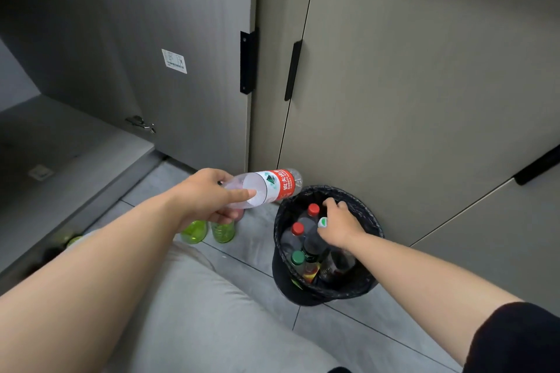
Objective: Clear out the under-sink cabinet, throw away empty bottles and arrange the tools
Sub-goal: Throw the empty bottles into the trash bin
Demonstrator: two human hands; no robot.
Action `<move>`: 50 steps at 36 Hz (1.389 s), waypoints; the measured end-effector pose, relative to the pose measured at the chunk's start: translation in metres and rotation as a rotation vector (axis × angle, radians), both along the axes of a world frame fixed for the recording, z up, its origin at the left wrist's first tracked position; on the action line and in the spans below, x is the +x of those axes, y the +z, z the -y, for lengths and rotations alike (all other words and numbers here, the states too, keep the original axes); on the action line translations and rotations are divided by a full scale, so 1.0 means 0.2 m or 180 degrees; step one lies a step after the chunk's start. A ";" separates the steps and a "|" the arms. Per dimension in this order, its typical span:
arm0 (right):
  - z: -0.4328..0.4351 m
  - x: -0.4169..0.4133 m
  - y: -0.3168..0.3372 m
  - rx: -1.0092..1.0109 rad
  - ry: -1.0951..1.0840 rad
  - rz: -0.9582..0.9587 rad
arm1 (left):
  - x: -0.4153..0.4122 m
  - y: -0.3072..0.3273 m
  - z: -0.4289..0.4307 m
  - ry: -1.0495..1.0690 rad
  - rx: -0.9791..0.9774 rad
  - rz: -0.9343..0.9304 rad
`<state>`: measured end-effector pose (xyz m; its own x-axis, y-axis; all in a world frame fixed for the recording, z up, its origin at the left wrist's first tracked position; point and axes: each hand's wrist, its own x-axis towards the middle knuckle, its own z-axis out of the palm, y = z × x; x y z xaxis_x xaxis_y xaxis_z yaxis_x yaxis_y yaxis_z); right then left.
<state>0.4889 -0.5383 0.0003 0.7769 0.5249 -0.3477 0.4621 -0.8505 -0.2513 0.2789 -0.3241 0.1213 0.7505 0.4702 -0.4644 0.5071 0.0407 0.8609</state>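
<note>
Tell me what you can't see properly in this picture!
Head view only.
Green bottles: tops hidden by the left hand holding the clear bottle.
Door sticker: print too small to read.
Right hand in the bin: its back hides whether it grips a bottle.

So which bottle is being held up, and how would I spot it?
Find the black bin on the floor by the cupboard doors. Just left of its rim, the left hand holds a bottle sideways in the air. It is clear with a red and white label, unlike the green bottles standing on the floor beneath.
</note>
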 end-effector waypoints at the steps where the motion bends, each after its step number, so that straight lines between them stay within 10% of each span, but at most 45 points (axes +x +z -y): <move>1: -0.01 0.01 0.02 0.0063 -0.0030 0.0039 | 0.00 0.00 0.00 -0.0008 0.0004 0.0047; 8: -0.10 -0.01 0.29 0.1108 0.0023 0.0625 | 0.03 0.01 -0.01 0.0176 0.0176 0.0384; 19: -0.37 -0.30 0.72 0.1688 0.2114 0.0211 | 0.02 0.10 0.03 0.0157 0.0679 0.0985; 28: -0.36 -0.23 0.77 0.1705 0.1701 0.0003 | -0.01 0.10 0.05 -0.0025 0.0110 0.1121; 38: -0.02 -0.04 0.48 0.0884 0.0927 0.0035 | 0.02 0.00 0.02 -0.0400 0.1800 0.0139; 50: 0.23 -0.09 0.03 0.0705 0.0429 0.0129 | 0.01 -0.02 0.05 -0.0752 0.1747 -0.0042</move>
<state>0.4703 -0.5833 0.0073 0.7058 0.6844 -0.1827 0.5810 -0.7068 -0.4036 0.2813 -0.3333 0.1167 0.8599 0.4651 -0.2106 0.4590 -0.5236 0.7177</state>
